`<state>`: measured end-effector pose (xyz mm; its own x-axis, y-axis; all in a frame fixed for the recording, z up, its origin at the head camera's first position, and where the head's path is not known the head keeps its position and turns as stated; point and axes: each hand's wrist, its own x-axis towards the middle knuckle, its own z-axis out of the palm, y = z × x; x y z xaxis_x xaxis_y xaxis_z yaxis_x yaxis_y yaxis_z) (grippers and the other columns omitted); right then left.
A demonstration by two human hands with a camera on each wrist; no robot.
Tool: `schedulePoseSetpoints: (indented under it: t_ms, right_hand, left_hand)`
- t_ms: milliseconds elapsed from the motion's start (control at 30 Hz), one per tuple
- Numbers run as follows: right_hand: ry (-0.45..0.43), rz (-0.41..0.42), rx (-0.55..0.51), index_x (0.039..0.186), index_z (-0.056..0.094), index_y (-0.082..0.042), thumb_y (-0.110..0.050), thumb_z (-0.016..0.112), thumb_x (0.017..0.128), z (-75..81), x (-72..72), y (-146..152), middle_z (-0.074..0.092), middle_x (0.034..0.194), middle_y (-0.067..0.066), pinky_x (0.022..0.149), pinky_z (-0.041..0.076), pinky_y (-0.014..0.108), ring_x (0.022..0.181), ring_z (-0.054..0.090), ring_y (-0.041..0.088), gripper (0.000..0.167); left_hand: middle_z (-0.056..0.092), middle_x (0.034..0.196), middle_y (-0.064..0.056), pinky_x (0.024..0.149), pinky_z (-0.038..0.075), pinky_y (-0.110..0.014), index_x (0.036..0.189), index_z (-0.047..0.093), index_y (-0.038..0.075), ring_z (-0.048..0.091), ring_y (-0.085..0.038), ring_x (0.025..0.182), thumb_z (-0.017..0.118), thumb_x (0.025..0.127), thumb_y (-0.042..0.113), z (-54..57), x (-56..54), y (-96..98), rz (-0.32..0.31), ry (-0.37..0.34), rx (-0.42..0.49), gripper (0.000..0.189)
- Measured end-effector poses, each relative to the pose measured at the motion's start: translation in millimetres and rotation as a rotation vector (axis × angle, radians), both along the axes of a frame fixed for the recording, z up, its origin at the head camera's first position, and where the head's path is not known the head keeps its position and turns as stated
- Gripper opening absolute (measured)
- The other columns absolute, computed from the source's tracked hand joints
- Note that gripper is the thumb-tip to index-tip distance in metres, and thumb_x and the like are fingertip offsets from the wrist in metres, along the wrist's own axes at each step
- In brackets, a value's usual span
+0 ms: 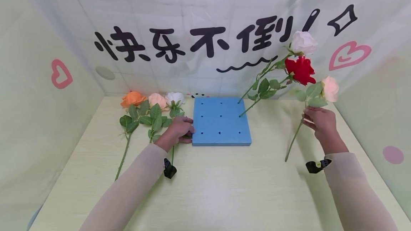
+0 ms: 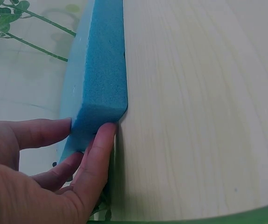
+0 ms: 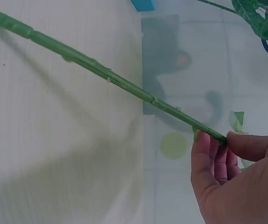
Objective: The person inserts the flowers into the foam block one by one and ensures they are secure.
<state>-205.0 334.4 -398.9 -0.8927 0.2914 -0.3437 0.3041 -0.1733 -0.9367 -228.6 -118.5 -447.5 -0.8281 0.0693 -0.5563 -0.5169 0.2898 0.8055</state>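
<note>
My right hand point(image 1: 322, 119) pinches the stem of a pale pink artificial rose point(image 1: 330, 88) below its leaves, right of the blue foam block point(image 1: 210, 126). In the right wrist view its green stem point(image 3: 115, 80) slants away, the cut end free. At the block's left side, my left hand point(image 1: 179, 130) grips the edge, thumb on the top face and fingers against the side. The block has rows of small holes. A white rose point(image 1: 303, 42) and a red rose point(image 1: 300, 70) stand in holes along its right side, both leaning right.
Left of the block lie an orange rose point(image 1: 133, 99), a pink rose point(image 1: 157, 100) and a white rose point(image 1: 175, 98); the left arm partly covers their stems. A printed white backdrop point(image 1: 179, 76) rises behind the pale wooden table point(image 1: 224, 188), with side walls of cloth.
</note>
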Motion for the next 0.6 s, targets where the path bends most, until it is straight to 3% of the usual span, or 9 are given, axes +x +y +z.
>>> schedulePoseSetpoints:
  t_ms: [600]
  right_hand:
    - [0.258, 0.062, -0.127, 0.091, 0.063, -0.007, -0.002, 0.064, 0.092, 16.3, 12.4, -13, 0.064, 0.086, 0.000, 0.067, 0.059, 0.025, 0.072, 0.066, 0.011, 0.004]
  left_hand:
    - [0.053, 0.099, -0.015, 0.069, 0.060, -0.038, 0.140, 0.051, 0.011, 0.057, -0.025, 0.084, 0.061, 0.090, 0.001, 2.6, 2.3, 0.2, -0.003, 0.003, -0.009, 0.052]
